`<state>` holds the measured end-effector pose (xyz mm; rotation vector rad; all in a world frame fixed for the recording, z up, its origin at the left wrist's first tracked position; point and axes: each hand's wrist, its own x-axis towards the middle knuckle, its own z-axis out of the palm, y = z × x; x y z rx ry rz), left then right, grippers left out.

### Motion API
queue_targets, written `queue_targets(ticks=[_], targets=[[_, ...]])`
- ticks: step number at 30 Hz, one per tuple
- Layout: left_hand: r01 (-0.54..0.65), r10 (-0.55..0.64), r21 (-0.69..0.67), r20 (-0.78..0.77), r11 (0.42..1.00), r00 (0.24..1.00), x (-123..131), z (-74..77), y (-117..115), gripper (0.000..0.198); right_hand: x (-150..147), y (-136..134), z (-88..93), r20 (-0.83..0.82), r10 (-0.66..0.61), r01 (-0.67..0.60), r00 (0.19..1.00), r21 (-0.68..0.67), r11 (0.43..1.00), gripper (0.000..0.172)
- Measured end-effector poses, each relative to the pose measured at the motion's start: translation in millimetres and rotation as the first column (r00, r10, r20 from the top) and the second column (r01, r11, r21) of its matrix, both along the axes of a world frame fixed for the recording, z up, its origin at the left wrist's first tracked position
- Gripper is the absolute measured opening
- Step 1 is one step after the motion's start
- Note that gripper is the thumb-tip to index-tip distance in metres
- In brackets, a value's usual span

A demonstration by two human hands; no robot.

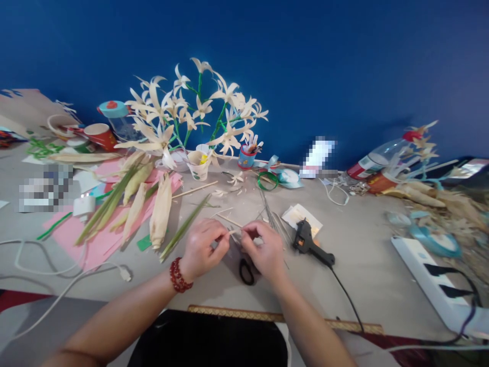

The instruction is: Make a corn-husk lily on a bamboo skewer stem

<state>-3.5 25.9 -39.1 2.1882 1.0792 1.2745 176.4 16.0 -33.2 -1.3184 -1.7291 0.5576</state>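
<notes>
My left hand point(206, 245), with a red beaded bracelet at its wrist, pinches a small pale strip point(232, 232), probably corn husk. Close beside it, my right hand point(264, 248) is closed in a pinch at the strip's other end; whether it grips the strip or something thinner is too small to tell. Scissors with a black handle point(246, 271) lie under and between the hands, their blades partly hidden. A thin stick point(228, 219) and several thin wires point(269, 209) lie just beyond my fingers. Right of my right hand rests a black glue gun point(310, 243) on white paper pieces.
Pale husk flowers point(202, 107) on green stems stand behind, near a paper cup point(197, 165). Corn husks point(160, 214) lie on pink paper point(100, 250) at left. A white power strip point(424, 280) and a tilted bottle point(376, 158) are at right. A patterned ruler point(237, 313) lines the front edge.
</notes>
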Motion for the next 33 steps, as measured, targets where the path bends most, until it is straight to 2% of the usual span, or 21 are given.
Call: queue_targets(ticks=[3, 6, 9, 14, 18, 20, 24, 27, 33], targets=[[-0.010, 0.011, -0.020, 0.006, 1.000, 1.000, -1, 0.7, 1, 0.016, 6, 3, 2.2, -0.001, 0.015, -0.015, 1.000, 0.005, 1.000, 0.009], [0.018, -0.018, -0.009, -0.025, 1.000, 1.000, 0, 0.9, 1, 0.014, 2, 2, 5.5, -0.028, 0.154, -0.154, 0.988, 0.009, 0.988, 0.016], [0.049, -0.049, 0.003, -0.064, 0.999, 0.997, 2, 0.5, 0, 0.013, -7, -1, 5.3, 0.001, 0.211, -0.211, 0.977, 0.002, 0.977, 0.007], [0.059, -0.060, -0.017, -0.065, 0.998, 0.996, 2, -0.5, -1, 0.016, -3, 2, -0.9, 0.066, 0.170, -0.171, 0.983, 0.012, 0.985, 0.009], [0.037, -0.037, -0.026, -0.006, 0.999, 0.999, 1, 0.1, -1, 0.016, 13, 8, 1.2, 0.052, 0.031, -0.036, 0.998, 0.088, 0.995, 0.010], [0.037, -0.037, -0.043, -0.001, 0.998, 0.999, 1, 0.4, -1, 0.016, 13, 7, 5.2, 0.017, 0.060, -0.061, 0.998, 0.086, 0.994, 0.008], [0.054, -0.055, -0.056, -0.019, 0.997, 0.998, 2, 0.4, -2, 0.016, -1, 1, 9.7, 0.043, 0.200, -0.200, 0.979, -0.011, 0.980, 0.006], [0.057, -0.058, -0.047, -0.024, 0.997, 0.998, 2, 0.1, -2, 0.016, -5, 0, 6.8, 0.058, 0.180, -0.178, 0.982, -0.038, 0.983, 0.011], [-0.014, 0.017, -0.080, 0.030, 0.997, 0.999, 0, -0.8, -1, 0.017, 16, 11, 2.6, 0.039, 0.049, -0.049, 0.998, 0.000, 0.999, 0.011]])
